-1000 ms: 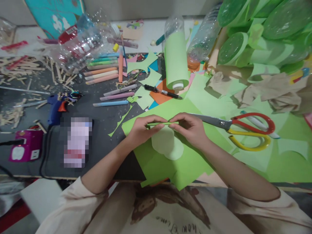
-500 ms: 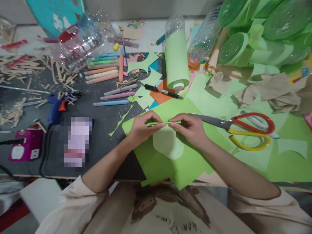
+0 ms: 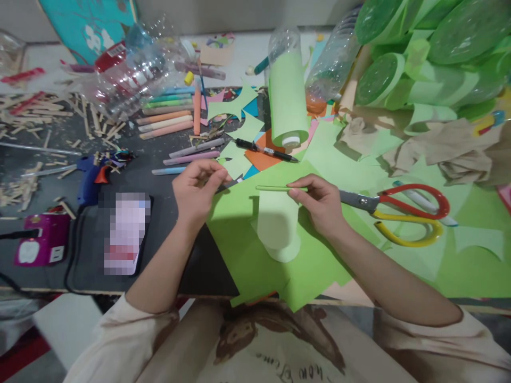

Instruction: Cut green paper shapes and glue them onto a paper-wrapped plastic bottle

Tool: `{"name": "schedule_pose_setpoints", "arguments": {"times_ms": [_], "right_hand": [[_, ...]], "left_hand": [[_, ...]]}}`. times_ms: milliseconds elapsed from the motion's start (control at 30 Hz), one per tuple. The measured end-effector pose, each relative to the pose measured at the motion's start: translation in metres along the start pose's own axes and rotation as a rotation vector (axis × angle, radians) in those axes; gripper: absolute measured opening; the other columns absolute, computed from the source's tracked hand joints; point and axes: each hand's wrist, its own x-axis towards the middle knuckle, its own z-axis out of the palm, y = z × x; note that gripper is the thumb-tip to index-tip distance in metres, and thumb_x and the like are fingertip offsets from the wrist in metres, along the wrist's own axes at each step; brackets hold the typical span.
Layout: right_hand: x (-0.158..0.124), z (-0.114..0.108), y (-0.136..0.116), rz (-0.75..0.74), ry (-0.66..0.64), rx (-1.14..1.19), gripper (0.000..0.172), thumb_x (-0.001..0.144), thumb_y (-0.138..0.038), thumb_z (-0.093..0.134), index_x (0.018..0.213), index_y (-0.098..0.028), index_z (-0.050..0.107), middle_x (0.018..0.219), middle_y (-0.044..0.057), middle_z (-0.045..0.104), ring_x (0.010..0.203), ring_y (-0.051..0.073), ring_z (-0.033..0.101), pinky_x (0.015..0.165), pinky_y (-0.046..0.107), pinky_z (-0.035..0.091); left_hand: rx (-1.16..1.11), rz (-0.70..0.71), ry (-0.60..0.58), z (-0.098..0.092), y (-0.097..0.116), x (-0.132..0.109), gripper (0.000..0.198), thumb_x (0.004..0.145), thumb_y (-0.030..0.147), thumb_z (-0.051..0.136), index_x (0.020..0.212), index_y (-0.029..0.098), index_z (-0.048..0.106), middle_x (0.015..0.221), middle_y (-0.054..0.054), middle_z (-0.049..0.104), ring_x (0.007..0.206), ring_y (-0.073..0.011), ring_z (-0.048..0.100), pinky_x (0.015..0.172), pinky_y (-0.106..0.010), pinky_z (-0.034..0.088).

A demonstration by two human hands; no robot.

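My right hand (image 3: 319, 205) pinches the right end of the folded top edge of a pale green paper piece (image 3: 278, 229). The piece stands over a larger green sheet (image 3: 239, 255), and its rounded lower end rests on that sheet. My left hand (image 3: 197, 189) is off the piece, to its left over the sheet's corner. Its fingers are curled together near a blue chalk stick (image 3: 163, 171), and I cannot see whether they hold anything.
Scissors (image 3: 403, 213) with red and yellow handles lie right of my right hand. A black pen (image 3: 265, 150), a green-wrapped bottle (image 3: 287, 96) and chalk sticks (image 3: 165, 117) lie beyond. A blue glue gun (image 3: 93, 173), a phone (image 3: 125, 231) and a magenta device (image 3: 38, 236) are left.
My left hand let go of the folded paper and moved left and up. My right hand lifted the piece slightly and shifted it right.
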Motion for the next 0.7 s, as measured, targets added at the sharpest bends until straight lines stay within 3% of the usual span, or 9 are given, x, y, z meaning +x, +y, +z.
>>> {"name": "schedule_pose_setpoints", "arguments": {"times_ms": [167, 400, 567, 633, 667, 700], "right_hand": [[-0.001, 0.001, -0.001, -0.009, -0.032, -0.018, 0.025, 0.072, -0.048, 0.083, 0.073, -0.026, 0.072, 0.066, -0.002, 0.069, 0.056, 0.013, 0.055, 0.052, 0.029, 0.047], [-0.001, 0.001, -0.003, -0.029, -0.073, -0.033, 0.022, 0.075, -0.046, 0.081, 0.075, -0.025, 0.073, 0.068, -0.001, 0.069, 0.057, 0.013, 0.057, 0.053, 0.03, 0.048], [-0.001, 0.001, -0.002, -0.043, -0.083, -0.037, 0.025, 0.076, -0.049, 0.08, 0.075, -0.025, 0.073, 0.07, 0.0, 0.07, 0.059, 0.014, 0.059, 0.054, 0.03, 0.05], [-0.001, 0.001, -0.002, -0.048, -0.089, -0.043, 0.027, 0.076, -0.052, 0.079, 0.075, -0.025, 0.073, 0.07, 0.0, 0.07, 0.059, 0.014, 0.06, 0.054, 0.031, 0.05], [-0.001, 0.001, -0.002, -0.048, -0.092, -0.045, 0.028, 0.076, -0.053, 0.079, 0.075, -0.025, 0.073, 0.07, 0.0, 0.071, 0.058, 0.014, 0.06, 0.054, 0.031, 0.05], [-0.001, 0.001, -0.002, -0.047, -0.095, -0.046, 0.029, 0.076, -0.054, 0.079, 0.075, -0.025, 0.073, 0.07, 0.0, 0.071, 0.058, 0.013, 0.06, 0.053, 0.03, 0.05]], "left_hand": [[0.006, 0.097, 0.064, -0.007, 0.004, 0.0, 0.039, 0.08, 0.06, 0.073, 0.073, 0.023, 0.062, 0.057, 0.004, 0.067, 0.051, -0.0125, 0.067, 0.055, -0.026, 0.055], [0.026, 0.115, 0.123, -0.004, 0.005, -0.004, 0.041, 0.084, 0.061, 0.069, 0.071, 0.023, 0.061, 0.054, 0.005, 0.067, 0.048, -0.0106, 0.065, 0.055, -0.026, 0.054], [0.094, 0.253, 0.192, -0.01, -0.003, -0.009, 0.051, 0.091, 0.054, 0.063, 0.053, 0.022, 0.054, 0.039, 0.007, 0.048, 0.035, -0.0071, 0.045, 0.042, -0.023, 0.04], [0.193, 0.259, 0.122, -0.009, -0.008, -0.009, 0.036, 0.089, 0.049, 0.066, 0.063, 0.024, 0.063, 0.054, 0.004, 0.062, 0.05, -0.0112, 0.06, 0.056, -0.026, 0.051], [0.229, 0.251, 0.048, -0.008, -0.01, -0.008, 0.022, 0.086, 0.047, 0.07, 0.081, 0.026, 0.069, 0.076, 0.0, 0.074, 0.073, -0.0155, 0.071, 0.073, -0.029, 0.057], [0.25, 0.229, -0.055, -0.006, -0.011, -0.008, 0.028, 0.083, 0.045, 0.073, 0.105, 0.028, 0.069, 0.108, -0.004, 0.076, 0.104, -0.0205, 0.071, 0.093, -0.034, 0.056]]}}
